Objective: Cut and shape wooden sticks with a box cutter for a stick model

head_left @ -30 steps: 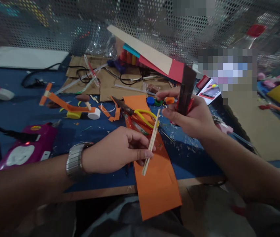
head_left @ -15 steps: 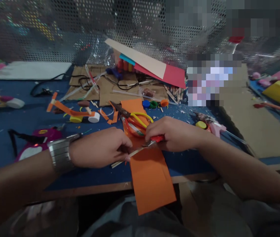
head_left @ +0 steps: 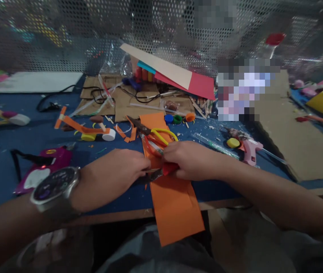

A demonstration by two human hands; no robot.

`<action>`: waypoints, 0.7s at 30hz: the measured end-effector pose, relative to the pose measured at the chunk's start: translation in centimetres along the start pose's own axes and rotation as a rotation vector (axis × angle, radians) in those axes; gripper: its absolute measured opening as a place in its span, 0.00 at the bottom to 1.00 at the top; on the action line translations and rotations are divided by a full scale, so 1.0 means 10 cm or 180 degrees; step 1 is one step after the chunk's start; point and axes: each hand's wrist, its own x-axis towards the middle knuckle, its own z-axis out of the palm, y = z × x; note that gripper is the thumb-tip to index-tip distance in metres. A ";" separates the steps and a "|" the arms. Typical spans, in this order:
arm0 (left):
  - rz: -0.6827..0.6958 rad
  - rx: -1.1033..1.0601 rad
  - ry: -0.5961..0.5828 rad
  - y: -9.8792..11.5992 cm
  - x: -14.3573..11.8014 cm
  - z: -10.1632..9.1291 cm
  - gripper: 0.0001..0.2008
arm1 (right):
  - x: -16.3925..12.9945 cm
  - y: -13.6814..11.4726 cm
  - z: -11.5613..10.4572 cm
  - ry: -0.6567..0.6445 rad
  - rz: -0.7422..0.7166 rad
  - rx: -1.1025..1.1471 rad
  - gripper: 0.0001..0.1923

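My left hand, with a watch on its wrist, is closed with its fingertips pinching a thin stick that is mostly hidden under the fingers. My right hand grips a red-handled cutter, whose grey tip points left and meets the stick just off my left fingertips. Both hands rest on a long orange paper strip that hangs over the table's front edge. Yellow-handled scissors lie on the strip just beyond my hands.
The blue table top holds orange paper scraps, bottle caps, a pink glue gun, a magenta device, cardboard sheets and stacked coloured card. A perforated metal screen stands behind.
My right hand came down from holding the cutter up to my left hand on the orange strip. The stick went from upright to flat, and my left wrist has rolled the watch face up.
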 end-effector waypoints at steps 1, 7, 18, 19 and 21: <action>-0.0013 0.0044 0.0066 -0.01 -0.04 0.02 0.09 | 0.00 0.00 0.00 -0.0005 0.0004 0.0027 0.03; -0.0155 0.0043 0.0535 -0.32 -0.39 0.02 0.12 | 0.00 0.05 0.03 0.0028 -0.0013 0.0467 0.03; -0.0311 -0.0577 0.0536 -0.34 -0.67 0.07 0.17 | 0.06 -0.04 0.03 0.0112 -0.0174 0.0815 0.04; -0.0345 -0.0596 0.0563 -0.34 -0.69 0.08 0.17 | 0.07 -0.05 0.03 0.0092 -0.0152 0.0779 0.03; -0.0384 -0.0595 0.0674 -0.36 -0.70 0.13 0.17 | 0.09 -0.07 0.04 0.0063 -0.0104 0.0724 0.02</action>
